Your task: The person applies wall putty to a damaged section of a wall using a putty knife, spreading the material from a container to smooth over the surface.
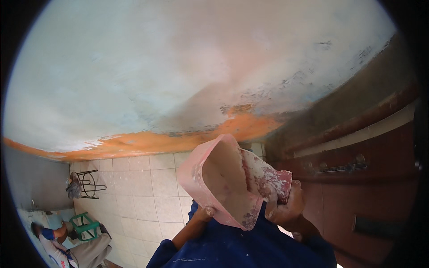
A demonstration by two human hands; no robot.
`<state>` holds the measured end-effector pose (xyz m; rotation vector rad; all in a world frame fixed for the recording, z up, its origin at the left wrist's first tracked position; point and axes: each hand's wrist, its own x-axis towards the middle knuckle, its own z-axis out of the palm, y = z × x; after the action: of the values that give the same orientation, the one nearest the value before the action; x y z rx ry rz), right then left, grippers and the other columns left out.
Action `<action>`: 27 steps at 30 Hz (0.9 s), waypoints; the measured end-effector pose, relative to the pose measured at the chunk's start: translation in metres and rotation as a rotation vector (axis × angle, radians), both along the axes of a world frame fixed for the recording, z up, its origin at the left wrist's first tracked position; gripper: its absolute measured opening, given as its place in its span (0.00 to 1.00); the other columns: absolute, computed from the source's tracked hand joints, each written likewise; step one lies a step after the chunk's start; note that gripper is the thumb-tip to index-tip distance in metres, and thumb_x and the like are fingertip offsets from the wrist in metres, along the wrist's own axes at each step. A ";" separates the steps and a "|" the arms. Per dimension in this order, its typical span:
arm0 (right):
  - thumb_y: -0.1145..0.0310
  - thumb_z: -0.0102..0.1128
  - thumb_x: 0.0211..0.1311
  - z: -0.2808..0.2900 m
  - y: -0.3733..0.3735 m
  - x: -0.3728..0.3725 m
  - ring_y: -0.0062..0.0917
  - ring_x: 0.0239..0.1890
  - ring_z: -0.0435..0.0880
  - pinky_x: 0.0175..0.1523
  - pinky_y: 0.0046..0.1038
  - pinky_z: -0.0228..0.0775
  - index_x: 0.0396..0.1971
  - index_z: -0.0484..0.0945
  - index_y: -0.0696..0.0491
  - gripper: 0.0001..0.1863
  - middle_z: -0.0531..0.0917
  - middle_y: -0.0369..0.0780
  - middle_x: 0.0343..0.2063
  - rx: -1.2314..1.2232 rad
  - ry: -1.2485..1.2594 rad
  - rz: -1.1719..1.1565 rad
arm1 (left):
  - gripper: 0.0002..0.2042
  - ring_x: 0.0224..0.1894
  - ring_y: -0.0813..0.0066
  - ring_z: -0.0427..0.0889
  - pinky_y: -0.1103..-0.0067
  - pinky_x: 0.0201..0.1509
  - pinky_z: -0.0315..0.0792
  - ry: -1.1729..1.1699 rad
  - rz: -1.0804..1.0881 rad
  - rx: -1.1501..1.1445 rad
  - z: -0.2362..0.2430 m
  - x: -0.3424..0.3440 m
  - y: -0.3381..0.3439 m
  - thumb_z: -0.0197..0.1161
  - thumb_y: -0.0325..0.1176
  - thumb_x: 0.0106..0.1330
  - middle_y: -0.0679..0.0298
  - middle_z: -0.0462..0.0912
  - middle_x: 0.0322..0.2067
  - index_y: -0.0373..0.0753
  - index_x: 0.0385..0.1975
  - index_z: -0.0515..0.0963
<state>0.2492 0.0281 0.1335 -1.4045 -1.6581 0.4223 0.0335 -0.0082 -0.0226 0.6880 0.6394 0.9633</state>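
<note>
A pink plastic tub (193,176), smeared with pale paste, is tilted in front of my chest with its opening showing. My left hand (205,214) grips it at the lower left side, thumb visible and most fingers hidden beneath. In my right hand (287,206) is a putty knife (267,175), its red handle and broad blade caked with white filler. The blade reaches to the tub's right rim, and part of it is hidden by the tub. Beyond them rises a wall (174,67) coated in pale filler, with orange paint (147,144) showing along its bottom.
Cream tiles (142,181) cover the floor. On the left stand a round black metal stool (90,184) and a green stool (85,226), with another person (85,252) beside it. Close on the right is dark reddish furniture (344,201) with metal fittings.
</note>
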 end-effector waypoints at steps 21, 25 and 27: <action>0.81 0.60 0.40 -0.011 -0.014 -0.003 0.29 0.15 0.71 0.19 0.26 0.58 0.28 0.71 0.66 0.12 0.74 0.45 0.19 0.339 -0.303 0.080 | 0.19 0.45 0.65 0.74 0.69 0.51 0.67 0.105 -0.025 0.036 -0.009 -0.004 -0.001 0.61 0.44 0.54 0.60 0.76 0.39 0.38 0.41 0.71; 0.82 0.61 0.39 -0.021 -0.011 -0.001 0.29 0.17 0.72 0.20 0.28 0.57 0.30 0.70 0.68 0.15 0.73 0.49 0.26 0.511 -0.568 0.169 | 0.18 0.45 0.65 0.74 0.69 0.51 0.67 0.117 -0.025 0.036 -0.014 -0.009 -0.004 0.61 0.44 0.54 0.60 0.76 0.38 0.38 0.39 0.72; 0.82 0.61 0.38 -0.021 -0.010 0.000 0.29 0.17 0.72 0.20 0.28 0.56 0.30 0.69 0.69 0.16 0.72 0.51 0.28 0.526 -0.602 0.201 | 0.17 0.44 0.65 0.74 0.69 0.51 0.67 0.123 -0.015 0.038 -0.017 -0.011 -0.006 0.60 0.44 0.55 0.60 0.76 0.38 0.38 0.39 0.73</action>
<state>0.2488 0.0178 0.1129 -1.0132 -2.1936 -0.3567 0.0222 -0.0141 -0.0396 0.7894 0.7242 0.9263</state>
